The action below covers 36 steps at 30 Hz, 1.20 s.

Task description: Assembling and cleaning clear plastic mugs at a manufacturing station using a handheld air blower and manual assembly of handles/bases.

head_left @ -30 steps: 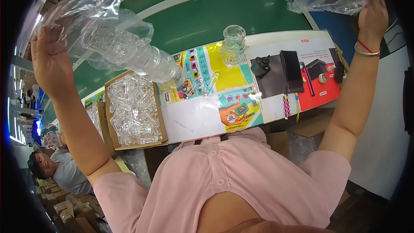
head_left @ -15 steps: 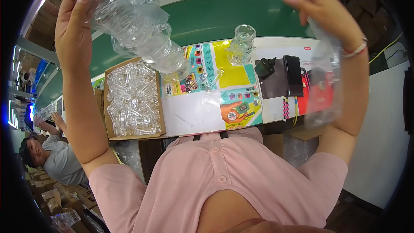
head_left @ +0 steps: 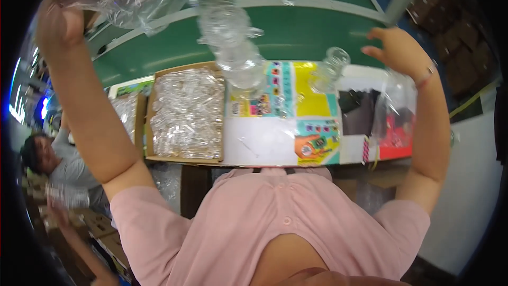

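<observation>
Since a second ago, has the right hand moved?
Yes. The right hand has come down and inward, now just above the colourful sheet on the bench.
</observation>
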Available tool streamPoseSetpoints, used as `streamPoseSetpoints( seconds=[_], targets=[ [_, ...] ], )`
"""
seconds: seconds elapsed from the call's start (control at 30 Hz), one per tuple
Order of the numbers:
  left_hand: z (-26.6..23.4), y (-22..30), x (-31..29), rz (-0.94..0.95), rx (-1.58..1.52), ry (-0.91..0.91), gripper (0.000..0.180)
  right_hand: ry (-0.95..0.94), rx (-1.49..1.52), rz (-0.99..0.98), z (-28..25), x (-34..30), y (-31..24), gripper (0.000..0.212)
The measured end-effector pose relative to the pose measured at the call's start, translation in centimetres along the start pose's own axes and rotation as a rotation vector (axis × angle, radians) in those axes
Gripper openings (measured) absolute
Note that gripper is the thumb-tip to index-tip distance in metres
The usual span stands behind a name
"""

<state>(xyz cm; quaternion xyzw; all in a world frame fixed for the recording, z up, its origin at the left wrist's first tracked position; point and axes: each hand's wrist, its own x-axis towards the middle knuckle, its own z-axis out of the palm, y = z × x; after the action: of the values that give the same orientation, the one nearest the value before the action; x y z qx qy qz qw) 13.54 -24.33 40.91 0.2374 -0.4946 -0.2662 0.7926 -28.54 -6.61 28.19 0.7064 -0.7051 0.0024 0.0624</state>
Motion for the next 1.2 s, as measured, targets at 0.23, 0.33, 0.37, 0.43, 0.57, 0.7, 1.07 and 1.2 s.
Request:
streamPoseSetpoints(
  seconds=[0.23, 0.33, 0.37, 0.43, 0.57, 0.7, 1.07, 1.2],
  targets=[
    [-4.6, 0.7, -1.4, 0.108, 0.274, -0.558, 0.031, 0.154, 0.267, -0.034, -3.2, 0.6, -5.1, 0.036],
    [-4.2, -3.0, -5.1, 0.042, 0.472, -0.867, 0.027, 0.285, 0.419, -0.252, -3.9, 2.7, -7.8, 0.043],
    [-3.5, -3.4, -7.1, 0.003, 0.51, -0.872, 0.033, 0.295, 0.413, -0.257, -4.2, 3.3, -8.9, 0.043],
    [-2.3, -3.9, -10.3, -0.026, 0.539, -0.878, 0.039, 0.34, 0.517, -0.286, -4.6, 4.3, -10.9, 0.049],
    [-0.9, -5.4, -13.2, -0.061, 0.546, -0.885, 0.061, 0.361, 0.684, -0.326, -4.0, 7.2, -13.6, 0.056],
    [-0.2, -7.6, -14.2, -0.19, 0.334, -0.882, 0.061, 0.307, 0.848, -0.344, -3.4, 8.6, -15.5, 0.058],
    [-1.0, -6.5, -13.4, -0.386, 0.037, -0.906, 0.063, 0.399, 1.01, -0.405, -3.6, 7.6, -17.0, 0.054],
    [-1.2, -7.0, -13.6, -0.274, 0.124, -0.902, 0.064, 0.39, 1.026, -0.431, -3.5, 7.7, -17.3, 0.056]
  ],
)
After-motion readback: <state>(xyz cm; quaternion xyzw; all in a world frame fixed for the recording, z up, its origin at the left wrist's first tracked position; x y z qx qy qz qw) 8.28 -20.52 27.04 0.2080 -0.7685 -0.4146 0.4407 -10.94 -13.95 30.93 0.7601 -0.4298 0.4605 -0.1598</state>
